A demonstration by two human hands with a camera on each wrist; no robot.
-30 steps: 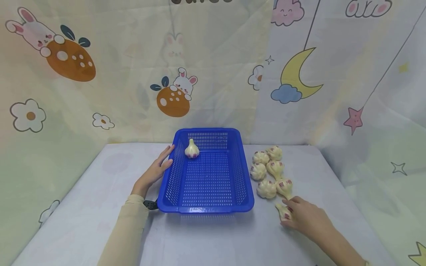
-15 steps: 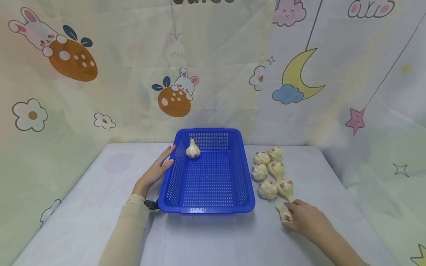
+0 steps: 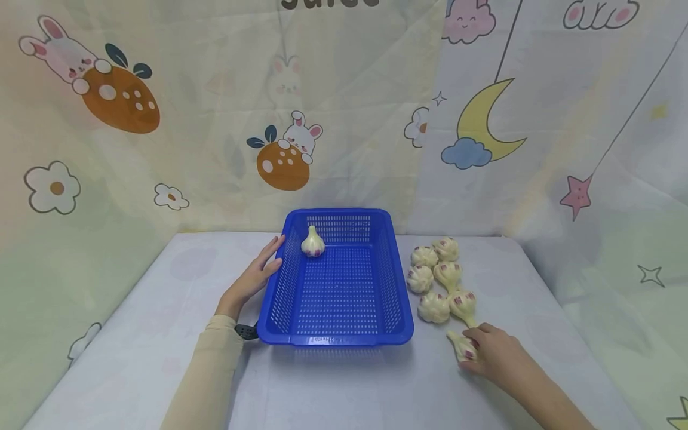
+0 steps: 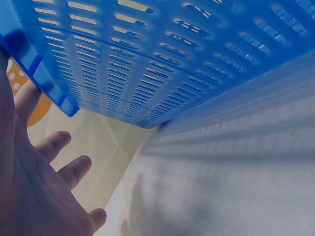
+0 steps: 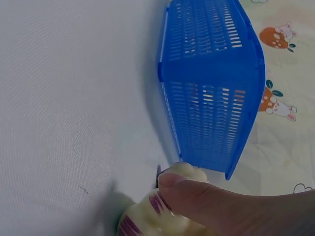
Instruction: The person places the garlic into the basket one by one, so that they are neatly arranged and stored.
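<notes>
A blue plastic basket [image 3: 335, 339] stands mid-table with one garlic bulb [image 3: 313, 243] in its back left corner. My left hand [image 3: 251, 282] rests against the basket's left rim; in the left wrist view its fingers are spread and straight beside the slotted wall. At the front right, my right hand [image 3: 497, 355] grips a garlic bulb [image 3: 462, 346] whose stem points up and left. The right wrist view shows the thumb [image 5: 197, 196] pressed on that purple-streaked bulb [image 5: 152, 216]. Several more bulbs [image 3: 434, 307] lie grouped just beyond the hand, right of the basket.
A white cloth covers the table [image 3: 344, 394]. Behind it hangs a printed curtain [image 3: 355, 161] with rabbits, a moon and flowers. A dark strap-like piece [image 3: 246, 331] shows between the left wrist and the basket's front left corner.
The whole head view has shifted slightly to the right. Both hands keep nearly the same places, the right still on the garlic bulb and the left at the basket's rim.
</notes>
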